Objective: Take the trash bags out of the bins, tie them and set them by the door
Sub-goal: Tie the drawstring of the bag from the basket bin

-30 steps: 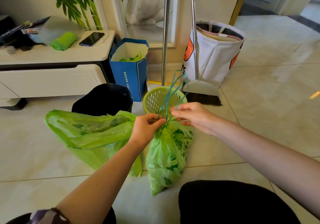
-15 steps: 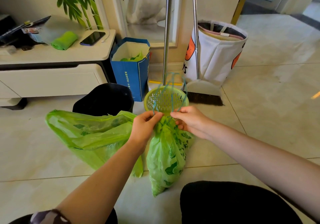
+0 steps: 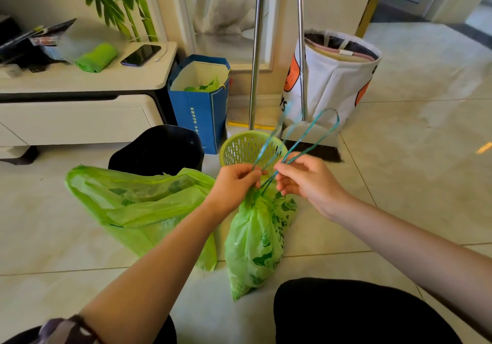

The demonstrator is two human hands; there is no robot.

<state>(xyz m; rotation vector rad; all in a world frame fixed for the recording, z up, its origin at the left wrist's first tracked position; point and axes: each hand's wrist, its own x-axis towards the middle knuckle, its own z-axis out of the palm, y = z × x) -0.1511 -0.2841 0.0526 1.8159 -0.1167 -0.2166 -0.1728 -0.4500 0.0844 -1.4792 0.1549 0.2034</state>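
Fingers (image 3: 257,176) of left hand (image 3: 234,186) and right hand (image 3: 306,181) pinched teal drawstrings (image 3: 306,141) above gathered green trash bag (image 3: 255,242) on tile floor (image 3: 399,184). Second green bag (image 3: 138,205) lay open beside it, by black bin (image 3: 159,149) and green basket bin (image 3: 245,148). Blue paper bag (image 3: 199,120) carried small print, unreadable. White bench (image 3: 80,85) held phone (image 3: 140,55).

Bright daylight from right, floor glare, edges warped
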